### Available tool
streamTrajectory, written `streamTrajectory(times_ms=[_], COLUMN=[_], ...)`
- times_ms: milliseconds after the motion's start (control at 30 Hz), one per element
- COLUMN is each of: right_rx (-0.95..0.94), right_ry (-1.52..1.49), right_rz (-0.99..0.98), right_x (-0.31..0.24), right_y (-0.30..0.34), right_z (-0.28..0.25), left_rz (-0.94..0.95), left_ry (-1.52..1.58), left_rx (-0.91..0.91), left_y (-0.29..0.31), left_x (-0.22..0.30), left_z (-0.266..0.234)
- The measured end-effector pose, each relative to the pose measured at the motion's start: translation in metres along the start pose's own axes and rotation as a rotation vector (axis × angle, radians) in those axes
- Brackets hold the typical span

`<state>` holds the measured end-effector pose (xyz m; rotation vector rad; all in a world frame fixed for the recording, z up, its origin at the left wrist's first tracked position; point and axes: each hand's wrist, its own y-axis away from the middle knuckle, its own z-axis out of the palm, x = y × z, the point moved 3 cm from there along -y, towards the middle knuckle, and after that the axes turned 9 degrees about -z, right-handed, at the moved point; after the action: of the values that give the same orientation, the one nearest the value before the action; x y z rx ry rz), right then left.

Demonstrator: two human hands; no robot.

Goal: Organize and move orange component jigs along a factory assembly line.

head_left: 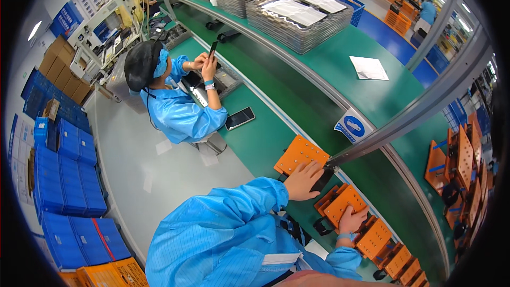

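Observation:
My left hand (305, 182) lies over the lower edge of an orange fixture plate (298, 154) dotted with metal studs; its fingers are stretched out, holding nothing that I can see. Part of a dark flat piece (323, 182) shows beside that palm. Closer to me, my right hand (353, 220) is closed around the edge of a second orange fixture (343, 205), thumb on its face. This one is tilted, with another orange plate and a black knob (322, 227) beneath it. My right fingertips are partly hidden.
More orange fixtures (373, 238) line the green bench to my right. A metal post (388, 143) rises just beyond my hands. A phone (240, 118) lies left, near a seated co-worker (186, 111) holding a dark flat object. Stacked trays (297, 26) stand on the far shelf.

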<state>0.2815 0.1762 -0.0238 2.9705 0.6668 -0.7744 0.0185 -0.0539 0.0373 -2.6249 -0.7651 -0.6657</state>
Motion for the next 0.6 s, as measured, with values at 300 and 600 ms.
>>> streamTrajectory(times_ms=[300, 600], right_rx=[0.025, 0.014], right_ry=[-0.013, -0.029], right_rz=[0.008, 0.013], right_x=[0.013, 0.005], right_y=[-0.001, -0.001], right_z=[0.007, 0.002], left_rz=[-0.141, -0.111], left_ry=[-0.042, -0.167], left_rx=[-0.093, 0.001], left_y=[-0.032, -0.049], left_x=[-0.001, -0.019], left_z=[0.010, 0.022])
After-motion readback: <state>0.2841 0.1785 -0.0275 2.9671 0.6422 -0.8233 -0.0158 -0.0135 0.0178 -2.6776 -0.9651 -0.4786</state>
